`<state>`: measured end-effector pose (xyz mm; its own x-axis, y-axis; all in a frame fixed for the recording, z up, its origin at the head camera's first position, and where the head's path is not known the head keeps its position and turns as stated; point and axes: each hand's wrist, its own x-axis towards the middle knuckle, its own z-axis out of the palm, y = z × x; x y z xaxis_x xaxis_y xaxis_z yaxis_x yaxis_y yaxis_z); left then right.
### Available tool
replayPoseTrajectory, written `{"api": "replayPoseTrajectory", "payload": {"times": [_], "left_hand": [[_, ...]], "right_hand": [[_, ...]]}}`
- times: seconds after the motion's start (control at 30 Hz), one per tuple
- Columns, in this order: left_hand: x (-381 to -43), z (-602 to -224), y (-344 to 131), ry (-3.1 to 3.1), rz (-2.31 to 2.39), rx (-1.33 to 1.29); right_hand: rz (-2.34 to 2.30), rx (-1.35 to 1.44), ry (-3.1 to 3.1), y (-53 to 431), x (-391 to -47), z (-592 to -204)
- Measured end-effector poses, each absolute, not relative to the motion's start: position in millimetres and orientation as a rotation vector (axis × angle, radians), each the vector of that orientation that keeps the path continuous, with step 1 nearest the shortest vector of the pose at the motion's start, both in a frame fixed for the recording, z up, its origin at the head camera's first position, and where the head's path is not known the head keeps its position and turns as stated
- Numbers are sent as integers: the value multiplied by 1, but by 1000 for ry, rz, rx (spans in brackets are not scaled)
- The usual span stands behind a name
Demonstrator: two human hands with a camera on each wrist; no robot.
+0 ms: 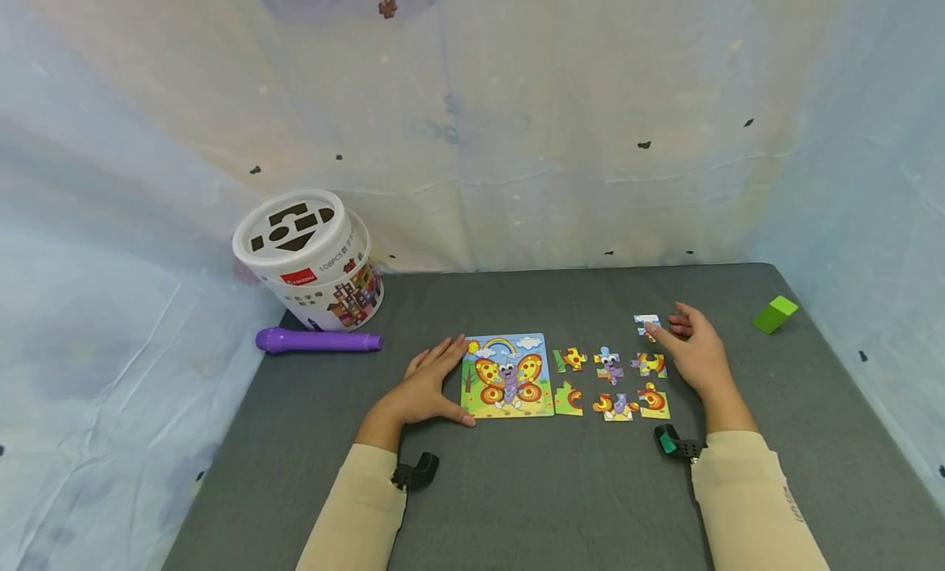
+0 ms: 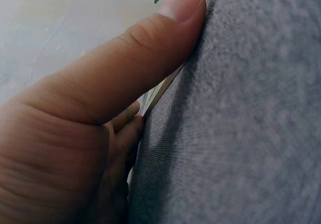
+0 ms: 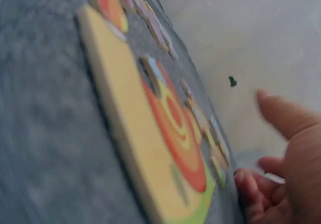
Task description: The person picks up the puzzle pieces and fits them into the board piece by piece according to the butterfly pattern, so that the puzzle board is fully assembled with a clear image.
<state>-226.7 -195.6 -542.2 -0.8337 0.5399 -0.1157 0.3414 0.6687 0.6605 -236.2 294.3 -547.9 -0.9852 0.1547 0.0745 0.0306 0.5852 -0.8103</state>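
My left hand (image 1: 424,390) lies at the left side of a square butterfly picture board (image 1: 509,376). Its thumb touches the lower left corner and its fingertips reach the upper left one. In the left wrist view the thumb (image 2: 115,68) hides most of the board's edge. Over to the right, my right hand (image 1: 694,349) hovers by a blue-and-white puzzle piece (image 1: 645,322), thumb above it and apart from the loosely bent fingers. Several more pieces lie spread between board and hand, among them a corner piece with an orange swirl (image 1: 654,402), close up in the right wrist view (image 3: 175,128).
A white block bucket (image 1: 310,263) with a slotted lid stands at the back left. A purple microphone-shaped stick (image 1: 321,341) lies before it. Far right sits a green block (image 1: 775,315). A pale sheet hangs behind the grey table (image 1: 546,505).
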Motion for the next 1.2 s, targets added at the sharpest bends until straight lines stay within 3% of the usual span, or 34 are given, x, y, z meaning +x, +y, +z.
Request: {"api": "replayPoseTrajectory", "payload": {"times": [0.2,1.2], "left_hand": [[-227,-541,-194,2583,923,707],[-228,-545,-195,2595,934,717]], "right_hand": [[1075,-220,-2796,283,-237,-549],[1268,-119,-2774,278,-236,-539]]}}
